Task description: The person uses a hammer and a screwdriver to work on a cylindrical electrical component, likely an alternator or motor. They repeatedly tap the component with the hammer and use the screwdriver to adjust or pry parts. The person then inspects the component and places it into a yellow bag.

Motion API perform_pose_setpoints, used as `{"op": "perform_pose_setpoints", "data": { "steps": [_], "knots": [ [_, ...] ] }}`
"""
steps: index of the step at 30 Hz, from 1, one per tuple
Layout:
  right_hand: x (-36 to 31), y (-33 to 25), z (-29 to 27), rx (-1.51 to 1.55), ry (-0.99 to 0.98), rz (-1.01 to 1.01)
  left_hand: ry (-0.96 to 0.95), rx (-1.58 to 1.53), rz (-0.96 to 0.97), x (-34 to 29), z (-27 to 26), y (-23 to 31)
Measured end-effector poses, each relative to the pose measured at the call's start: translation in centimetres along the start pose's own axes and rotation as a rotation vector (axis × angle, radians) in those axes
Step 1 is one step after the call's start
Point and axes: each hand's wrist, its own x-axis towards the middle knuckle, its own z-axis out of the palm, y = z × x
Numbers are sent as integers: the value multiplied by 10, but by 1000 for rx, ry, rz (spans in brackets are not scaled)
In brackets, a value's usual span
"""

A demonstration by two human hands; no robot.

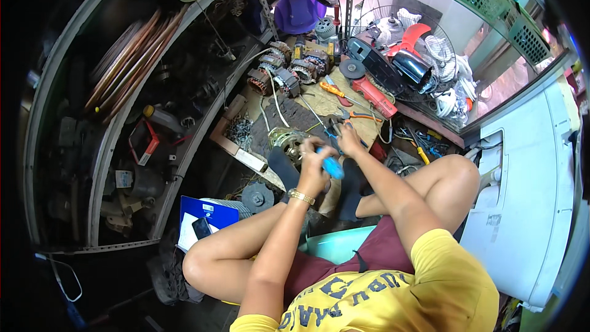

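Note:
My left hand (pixel 314 165), a gold bracelet at its wrist, is closed round a bright blue, rounded thing (pixel 333 168); motion blurs it, so its kind is unclear. Just right of it and farther off, my right hand (pixel 348 140) has its fingers closed beside a dark tool tip (pixel 333 128); what they hold is mostly hidden. A brass-coloured round metal part (pixel 285 139) sits by my left hand on the work board, between my dark-socked feet. Beyond the hands lie a long screwdriver with a yellow-orange handle (pixel 332 90) and orange-handled pliers (pixel 361 115).
Several motor stators with copper windings (pixel 287 80) stand at the back of the board. A red angle grinder (pixel 373 97) and a fan motor with red blades (pixel 410 38) lie right. Metal shelves (pixel 126 129) rise left; a white panel (pixel 519 209) leans right. A phone (pixel 201 228) rests beside my knee.

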Motion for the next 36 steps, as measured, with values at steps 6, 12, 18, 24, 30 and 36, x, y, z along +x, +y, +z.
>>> {"op": "perform_pose_setpoints", "data": {
  "steps": [6,12,18,24,30,36],
  "knots": [
    [39,5,-48,703,-548,83,-146,172,128,20,63,2],
    [-18,-30,-44,1054,-703,325,-391,440,-22,9,7,-33],
    [33,1,-38,358,-129,-86,-225,444,-218,21,-34,-98],
    [69,-26,-17,30,-130,-287,-146,422,-405,28,-60,-147],
    [149,35,0,-199,156,-68,-195,621,-482,61,-22,-137],
    [178,21,27,-154,144,70,-143,714,-587,54,-30,-133]
  ]
}}
